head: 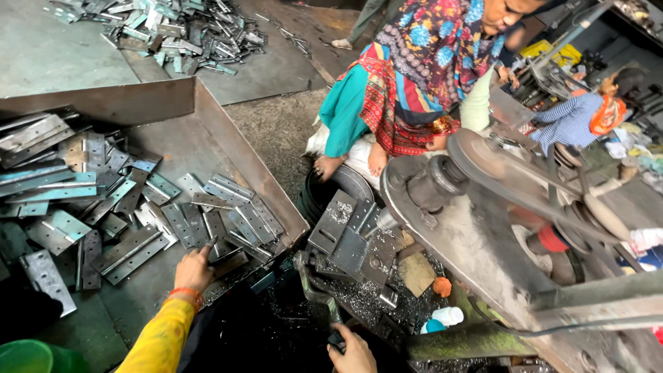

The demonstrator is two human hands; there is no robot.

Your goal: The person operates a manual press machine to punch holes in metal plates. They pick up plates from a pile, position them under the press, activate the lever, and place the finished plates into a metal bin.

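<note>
A large metal tray (207,117) with raised walls fills the left side, heaped with flat grey steel hinges (103,200). To its right stands a grimy machine (476,249) with a belt wheel and a dark lever handle (314,293) at its front, metal shavings strewn around its base. Behind the machine a co-worker (414,76) in a bright patterned garment sits on the floor, and a second pile of hinges (173,31) lies on a sheet at the top left.

The left hand (193,271), in a yellow sleeve with an orange bangle, reaches into the tray near its right corner; its fingers are curled together and pinch the end of one hinge (217,249) at the edge of the heap. The right hand (353,352) sits at the bottom edge, closed around the lower end of the lever handle, just beside a small white and blue bottle (442,319).
</note>
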